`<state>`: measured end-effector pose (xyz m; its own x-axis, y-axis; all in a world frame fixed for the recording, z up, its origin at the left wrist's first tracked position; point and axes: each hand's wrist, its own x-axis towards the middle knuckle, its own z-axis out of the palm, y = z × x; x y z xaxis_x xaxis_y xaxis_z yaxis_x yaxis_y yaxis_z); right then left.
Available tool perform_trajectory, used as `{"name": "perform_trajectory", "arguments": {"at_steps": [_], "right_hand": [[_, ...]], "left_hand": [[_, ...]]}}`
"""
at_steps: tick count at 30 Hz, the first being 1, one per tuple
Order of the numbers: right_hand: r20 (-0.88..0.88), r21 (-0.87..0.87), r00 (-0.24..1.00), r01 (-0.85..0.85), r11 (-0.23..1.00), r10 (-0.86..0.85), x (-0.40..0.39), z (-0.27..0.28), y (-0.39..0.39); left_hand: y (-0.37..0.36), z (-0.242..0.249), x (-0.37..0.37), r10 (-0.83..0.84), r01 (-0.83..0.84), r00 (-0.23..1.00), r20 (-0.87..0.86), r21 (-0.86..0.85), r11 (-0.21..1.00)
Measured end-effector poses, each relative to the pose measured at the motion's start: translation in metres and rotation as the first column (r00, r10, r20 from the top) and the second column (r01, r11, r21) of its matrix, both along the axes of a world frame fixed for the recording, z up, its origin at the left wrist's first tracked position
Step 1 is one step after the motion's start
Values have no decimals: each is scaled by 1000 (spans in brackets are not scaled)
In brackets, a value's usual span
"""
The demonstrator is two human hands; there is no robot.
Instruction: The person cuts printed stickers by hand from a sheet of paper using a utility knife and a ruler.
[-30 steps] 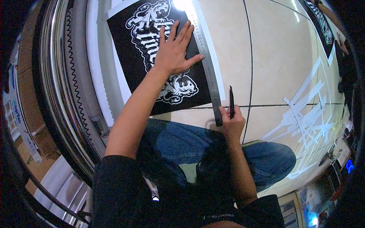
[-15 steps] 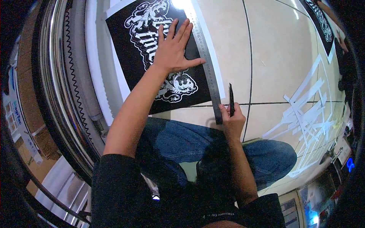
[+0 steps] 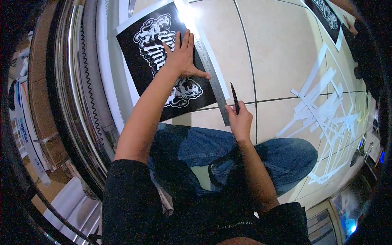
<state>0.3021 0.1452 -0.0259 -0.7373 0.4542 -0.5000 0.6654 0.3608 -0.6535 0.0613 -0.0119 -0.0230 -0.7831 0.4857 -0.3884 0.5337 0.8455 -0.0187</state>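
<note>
Printed sheet: laid flat on the tiled floor, beyond the knees; its black face was covered with white lettering and lions, and its far and right sides were bordered by a white margin.
Metal ruler: set lengthwise along the right side of the black print, inside the margin; its near end was carried past the sheet's near edge.
Left grip: spread flat on the print, with the fingers pointed far and the thumb rested on the ruler.
Right grip: closed around a black knife, close by the ruler's near end; whether the ruler was touched could not be told.
Knife tip: pointed far, held just right of the margin's near corner.
Right-hand room: a broad stretch of tile was framed between the sheet's right edge and the heaped white strips.
Left side: closely bounded by metal rollers.
Near side: bounded by jeans.
Far right: another print was seen, beside a co-worker's hand.
</note>
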Motion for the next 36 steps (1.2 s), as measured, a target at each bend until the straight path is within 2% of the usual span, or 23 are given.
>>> {"name": "perform_trajectory", "arguments": {"at_steps": [2,4,6,8,10,12,13,16,18,19,23,26,28,30,36], "right_hand": [[-23,5,1000,-17,1000,17,1,1,0],[-44,35,998,-31,999,33,4,-6,0],[-19,46,998,-63,997,63,4,-6,0],[-13,28,998,-64,998,64,2,3,2],[-16,14,998,-67,998,67,-1,8,1],[-154,16,988,-10,1000,12,-3,7,-2],[-164,21,986,-21,1000,24,-7,10,-1],[-140,71,981,-125,990,134,-31,15,-1],[-186,163,946,-236,958,265,-66,9,-4],[-207,181,924,-286,941,321,-87,13,-6],[-141,246,901,-369,897,409,-165,12,-17],[-125,350,885,-385,854,449,-206,-1,-19],[-174,430,854,-381,818,490,-223,-8,-21],[-160,455,855,-378,806,492,-235,-14,-24],[-82,579,830,-411,704,552,-246,-9,-34]], "left_hand": [[4,3,1,14,-12,999,31,-77,997],[10,12,2,13,-11,1000,25,-76,997],[18,20,2,15,-6,999,49,-181,983],[23,25,3,13,-7,999,37,-158,987],[30,28,2,10,3,999,49,-252,968],[31,31,2,17,-10,999,29,-224,974],[31,32,2,-2,8,1000,23,-233,972],[28,33,5,-8,7,1000,-3,-217,976],[25,32,3,-7,14,999,32,-225,974],[22,28,4,-5,7,1000,12,-176,984],[15,-1,-1,-12,4,998,-69,-113,994],[14,9,3,-10,6,999,-53,-85,996],[13,12,1,3,-5,1000,-20,-89,996],[10,13,3,27,-27,1000,2,-37,999],[9,20,5,20,-19,1000,18,-70,997]]}}
